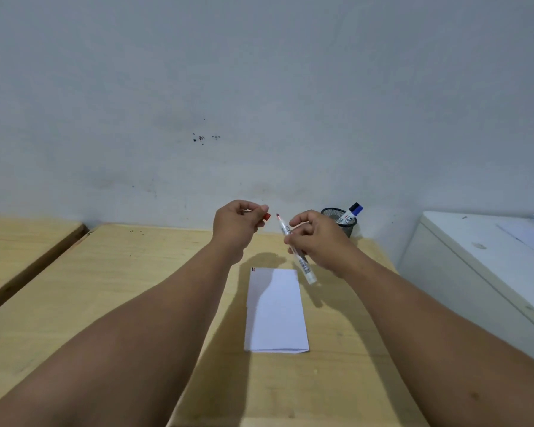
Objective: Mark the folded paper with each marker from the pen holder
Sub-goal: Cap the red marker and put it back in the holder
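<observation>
A white folded paper (275, 309) lies on the wooden table (136, 288), with small red and dark marks at its far left corner. My right hand (318, 238) holds a white-barrelled red marker (302, 263) above the paper's far end, its bare tip pointing up and left. My left hand (238, 223) pinches the marker's red cap (266, 216) a short gap away from the tip. A black mesh pen holder (341, 221) stands at the back right by the wall, with a blue-capped marker (353, 211) sticking out of it.
A grey wall rises directly behind the table. A second wooden table (19, 241) sits to the left across a narrow gap. A white cabinet (475, 272) with papers on top stands close on the right.
</observation>
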